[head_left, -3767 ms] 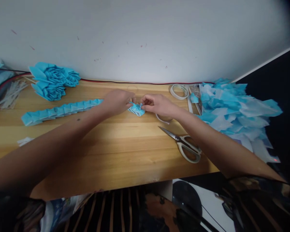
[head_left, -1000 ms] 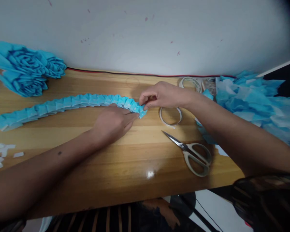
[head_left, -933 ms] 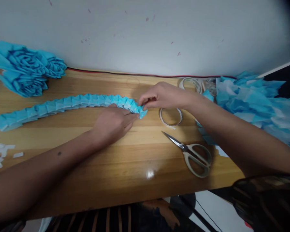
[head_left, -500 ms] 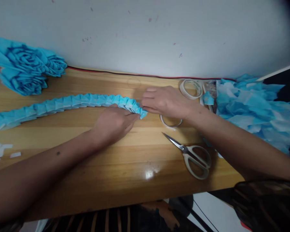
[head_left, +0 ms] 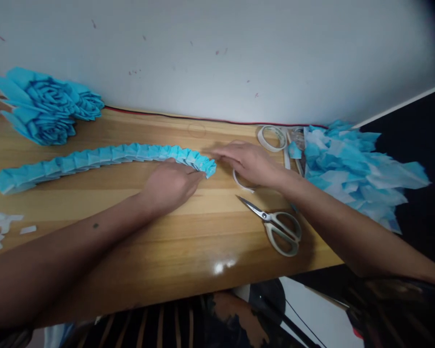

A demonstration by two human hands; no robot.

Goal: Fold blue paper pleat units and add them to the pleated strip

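A long strip of folded, pleated light-blue paper [head_left: 110, 154] lies in a shallow curve across the wooden table. Near its right end, my left hand [head_left: 172, 186] grips the lower edge, fingers closed on the folds; the fingertips are partly hidden. My right hand [head_left: 248, 162] is just off that end, its fingers stretched out to the left with nothing seen in them. Beneath the right hand lies a thin roll of white tape [head_left: 241, 182], partly covered. Scissors [head_left: 271, 222] with pale handles rest close below, blades pointing up-left.
Blue paper roses [head_left: 52, 104] lie at the back left. A thicker tape roll [head_left: 271, 138] stands at the back right, beside a pile of blue and white tissue pieces [head_left: 351, 169]. Small white paper scraps [head_left: 3, 222] are at the left. A red-black cable [head_left: 174, 116] runs along the wall.
My right hand has come off the strip's right end, and its fingers have straightened. My left hand keeps its hold there. The whole view has shifted slightly.
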